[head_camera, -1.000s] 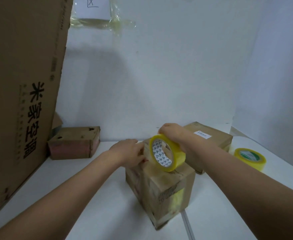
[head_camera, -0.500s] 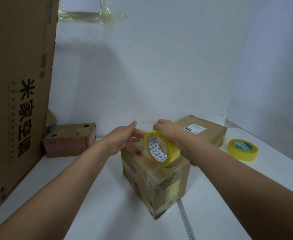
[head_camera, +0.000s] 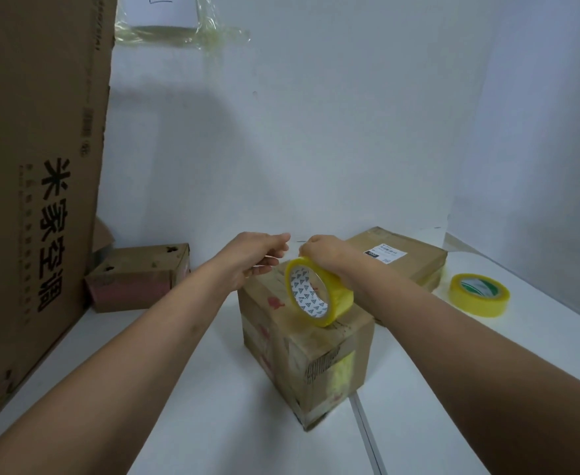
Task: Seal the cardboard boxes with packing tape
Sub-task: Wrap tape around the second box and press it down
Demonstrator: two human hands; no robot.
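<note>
A small brown cardboard box (head_camera: 302,347) with old tape and red marks stands on the white table (head_camera: 196,406) in the middle. On its top stands a yellow tape roll (head_camera: 319,293) on edge, and my right hand (head_camera: 323,252) grips the roll from above. My left hand (head_camera: 257,257) hovers just left of the roll over the box's far corner, fingers reaching toward the roll's top. Whether it pinches the tape end is hidden.
A tall cardboard carton (head_camera: 35,186) with black print fills the left. A low brown box (head_camera: 141,279) lies behind it, a flat labelled parcel (head_camera: 398,258) behind the small box, and a second yellow tape roll (head_camera: 479,294) at the right.
My left hand has lifted off the box top and moved up toward the roll's top. My right hand and the roll have stayed on the box.
</note>
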